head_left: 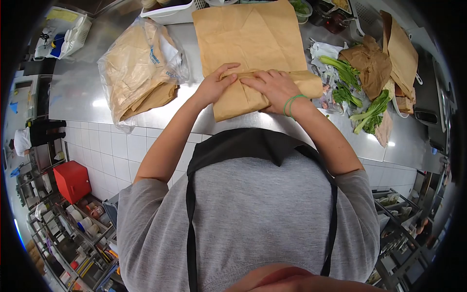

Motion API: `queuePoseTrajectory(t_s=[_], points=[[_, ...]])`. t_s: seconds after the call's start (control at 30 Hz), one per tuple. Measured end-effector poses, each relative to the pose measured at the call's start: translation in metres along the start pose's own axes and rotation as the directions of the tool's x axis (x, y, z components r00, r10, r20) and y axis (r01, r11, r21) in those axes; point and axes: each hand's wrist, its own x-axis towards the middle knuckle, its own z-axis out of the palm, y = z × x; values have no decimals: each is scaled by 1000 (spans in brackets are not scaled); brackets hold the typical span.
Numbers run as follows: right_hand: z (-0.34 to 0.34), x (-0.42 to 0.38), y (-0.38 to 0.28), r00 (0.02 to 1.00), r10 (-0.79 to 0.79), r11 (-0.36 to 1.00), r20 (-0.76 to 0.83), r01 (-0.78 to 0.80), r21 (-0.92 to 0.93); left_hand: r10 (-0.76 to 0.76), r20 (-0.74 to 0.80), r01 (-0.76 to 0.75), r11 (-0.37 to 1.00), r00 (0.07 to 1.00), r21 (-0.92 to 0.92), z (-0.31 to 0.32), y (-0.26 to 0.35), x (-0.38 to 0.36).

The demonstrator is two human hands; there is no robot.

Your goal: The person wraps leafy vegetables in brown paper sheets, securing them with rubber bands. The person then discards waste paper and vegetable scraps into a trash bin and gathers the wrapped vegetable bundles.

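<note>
A large sheet of brown paper (250,31) lies on the steel counter in front of me, its near part folded over into a thick bundle (238,100). My left hand (217,85) is closed over the left part of the fold, thumb and fingers on the paper. On the right, my right hand (276,90) holds the same fold, its fingers bent over the top. A green band circles that wrist. The paper's rolled end (307,83) sticks out beyond my right hand. Whatever may be inside the fold is hidden.
A clear plastic bag of brown paper (141,63) lies to the left. Leafy greens (345,78) and crumpled brown paper (369,63) lie to the right. A white basket (172,13) stands at the back. Far left, a person (36,138) is near a red box (72,181).
</note>
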Motion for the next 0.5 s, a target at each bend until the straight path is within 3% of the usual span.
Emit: queuePoseTrajectory(t_s=[0.03, 0.07, 0.1, 0.17, 0.2, 0.3, 0.43, 0.5], points=[[0, 1, 0, 1000, 3, 1000, 17, -3, 8, 257, -141, -204, 928, 956, 311, 3, 0, -3], [0, 1, 1, 999, 7, 1000, 34, -8, 17, 521, -187, -318, 726, 833, 610, 7, 0, -6], [-3, 4, 3, 999, 9, 1000, 34, -10, 14, 523, -185, -321, 726, 832, 608, 13, 4, -14], [-7, 11, 4, 989, 48, 999, 139, -51, 15, 589, 120, -239, 129, 799, 962, 26, 11, -34], [-7, 11, 3, 989, 42, 999, 143, -46, 18, 495, 70, -238, 283, 866, 929, 28, 8, -35], [-9, 16, 3, 987, 16, 999, 158, -23, 38, 512, 63, -203, 222, 856, 954, 30, 8, -44], [-8, 25, -2, 976, -9, 999, 218, -1, 43, 419, 33, -167, 288, 908, 943, 23, 1, -49], [-10, 30, -3, 974, -12, 998, 227, -2, 61, 410, -81, -160, 520, 908, 839, 23, -1, -47]])
